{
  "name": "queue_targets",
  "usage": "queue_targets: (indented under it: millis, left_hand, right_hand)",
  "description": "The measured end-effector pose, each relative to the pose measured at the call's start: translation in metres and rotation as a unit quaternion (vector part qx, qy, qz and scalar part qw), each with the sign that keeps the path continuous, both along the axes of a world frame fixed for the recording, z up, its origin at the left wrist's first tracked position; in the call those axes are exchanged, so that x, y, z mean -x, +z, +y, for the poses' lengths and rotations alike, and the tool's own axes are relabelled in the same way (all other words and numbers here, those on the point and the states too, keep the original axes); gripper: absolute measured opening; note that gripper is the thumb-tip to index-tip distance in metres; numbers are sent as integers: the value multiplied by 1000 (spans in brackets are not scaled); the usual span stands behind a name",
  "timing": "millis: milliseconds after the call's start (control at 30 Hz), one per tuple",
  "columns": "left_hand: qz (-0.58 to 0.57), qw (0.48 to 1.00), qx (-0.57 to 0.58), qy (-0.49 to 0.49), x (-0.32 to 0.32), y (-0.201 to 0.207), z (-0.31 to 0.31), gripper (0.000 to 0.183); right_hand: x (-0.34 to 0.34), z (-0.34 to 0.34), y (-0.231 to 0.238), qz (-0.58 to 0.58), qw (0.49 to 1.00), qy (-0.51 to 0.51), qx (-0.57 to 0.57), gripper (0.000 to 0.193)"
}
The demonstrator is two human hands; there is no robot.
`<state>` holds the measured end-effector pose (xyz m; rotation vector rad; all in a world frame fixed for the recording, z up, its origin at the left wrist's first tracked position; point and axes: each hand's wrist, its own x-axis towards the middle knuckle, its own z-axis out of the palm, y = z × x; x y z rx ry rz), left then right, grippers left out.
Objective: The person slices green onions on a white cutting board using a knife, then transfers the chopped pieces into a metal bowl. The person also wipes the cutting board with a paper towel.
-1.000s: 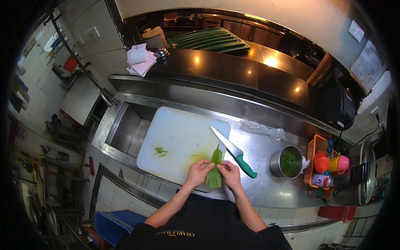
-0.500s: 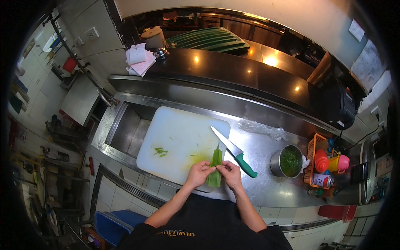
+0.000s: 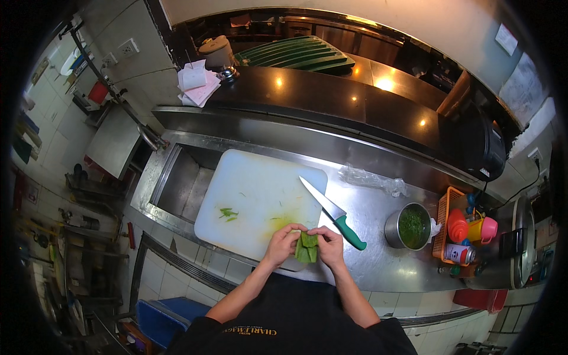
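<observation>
Both hands hold a broad green leaf (image 3: 307,253) over the near edge of the white cutting board (image 3: 251,180). My left hand (image 3: 280,244) pinches its left side, and my right hand (image 3: 329,245) pinches the opposite side. The leaf's top part is folded down over itself between the fingers. A knife (image 3: 350,233) with a green handle lies just beyond my right hand, its blade tip resting on the board and its handle on the steel counter. Small green scraps (image 3: 226,213) lie on the board's left part, and a yellow-green stain shows near my hands.
A metal pot (image 3: 402,236) of finely cut greens stands on the steel counter to the right. Past it, an orange basket (image 3: 442,222) holds colourful bottles and cups. A crumpled plastic bag (image 3: 373,180) lies behind. The sink (image 3: 180,183) adjoins the board's left side.
The leaf stood out long with its tip pointing away; now its upper part is folded back toward me. Both hands have shifted slightly farther from my body. The knife has not moved.
</observation>
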<state>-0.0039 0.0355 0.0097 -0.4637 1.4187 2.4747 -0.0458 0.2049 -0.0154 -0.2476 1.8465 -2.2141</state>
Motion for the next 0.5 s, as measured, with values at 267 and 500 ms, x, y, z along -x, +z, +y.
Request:
queue_targets:
  millis: [267, 500]
  left_hand:
    - [22, 998, 54, -25, 0, 0, 5, 38]
    - [41, 995, 87, -21, 3, -1, 1, 32]
  right_hand:
    - [1, 0, 16, 110, 993, -6, -40, 18]
    - [7, 9, 9, -99, 993, 58, -31, 22]
